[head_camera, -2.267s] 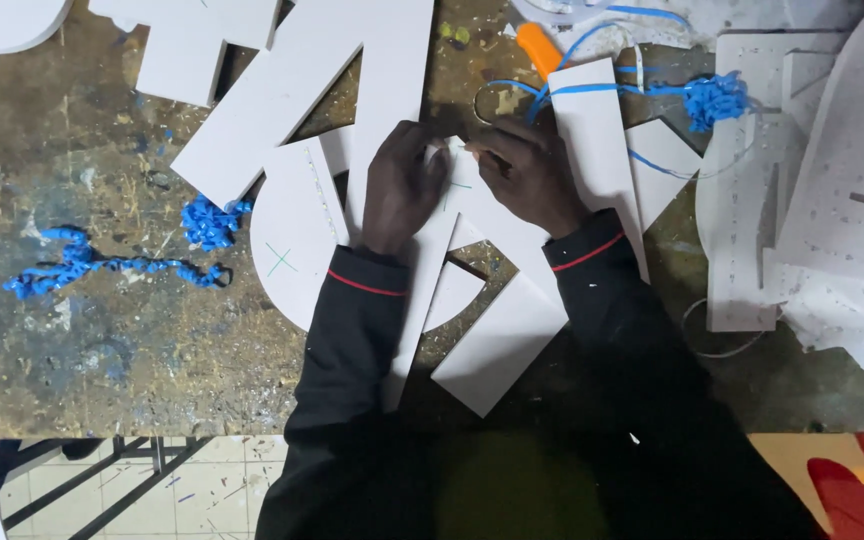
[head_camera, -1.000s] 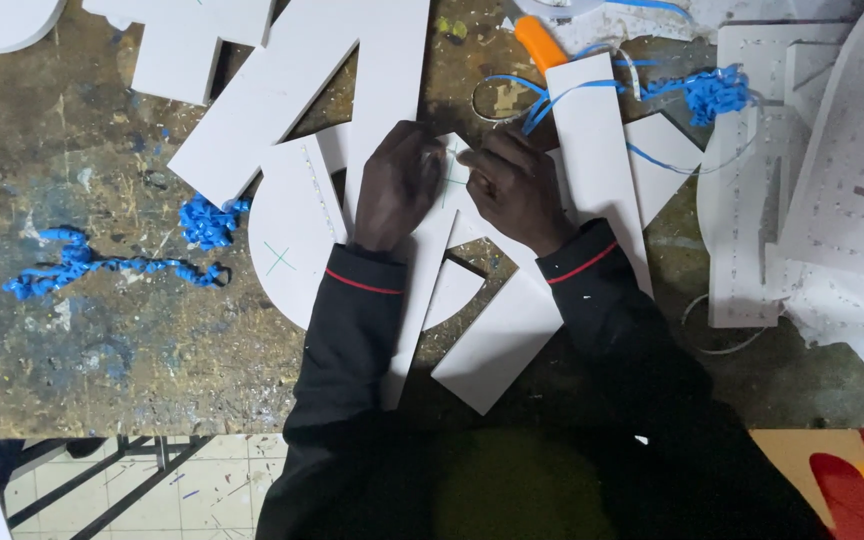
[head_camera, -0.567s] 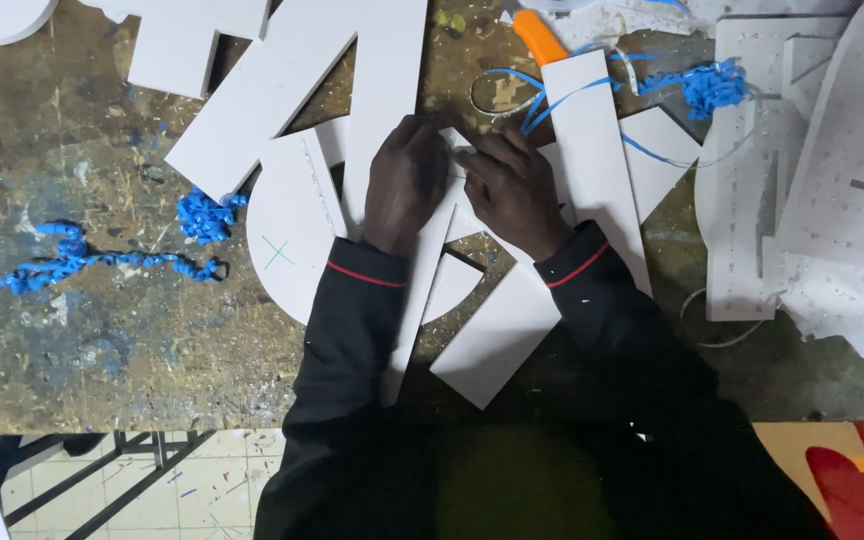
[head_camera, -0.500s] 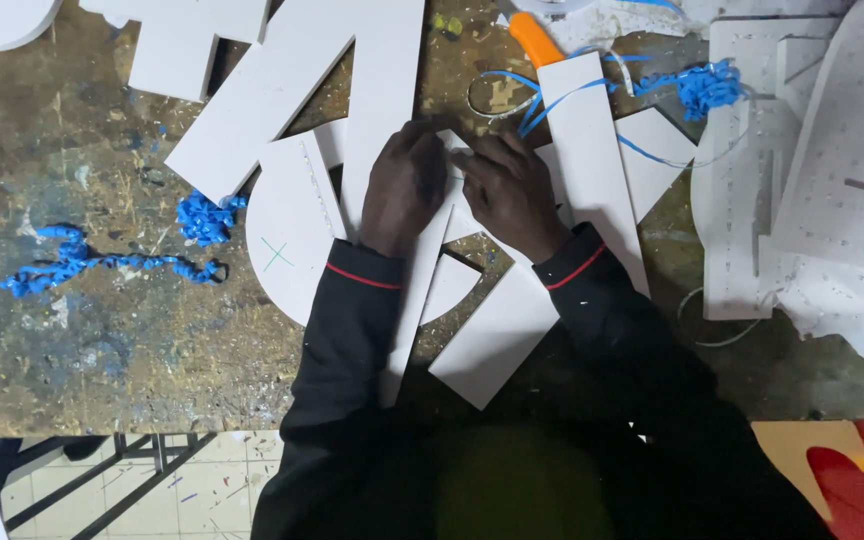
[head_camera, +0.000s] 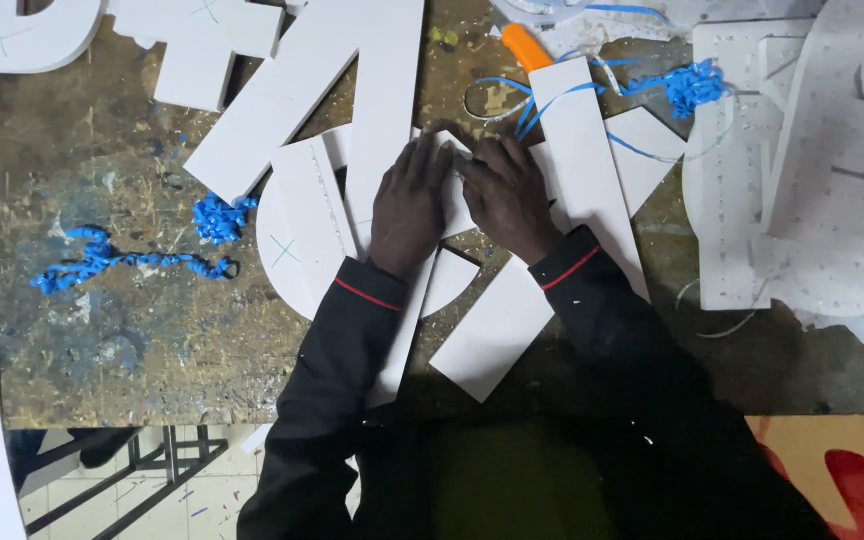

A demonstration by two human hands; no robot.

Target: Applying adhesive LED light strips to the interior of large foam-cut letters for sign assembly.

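My left hand (head_camera: 410, 208) lies palm down on a white rounded board cut-out (head_camera: 304, 230) in the middle of the worn workbench (head_camera: 102, 330). My right hand (head_camera: 505, 196) rests beside it, its fingertips pinching at a small white edge where the two hands meet. What the fingers pinch is too small to make out. A long white strip (head_camera: 592, 160) lies just right of my right hand, and a white rectangular piece (head_camera: 497, 330) sticks out under my right forearm.
Large white letter-shaped cut-outs (head_camera: 332, 80) lie at the back. Blue peeled film scraps (head_camera: 122, 260) lie to the left and more blue film (head_camera: 687, 85) at the back right. An orange-handled tool (head_camera: 527, 45) lies behind the strip. Perforated white sheets (head_camera: 812, 200) cover the right side.
Both hands have stayed on the same spot of the white cut-out, with only small finger shifts. The view has drifted slightly.
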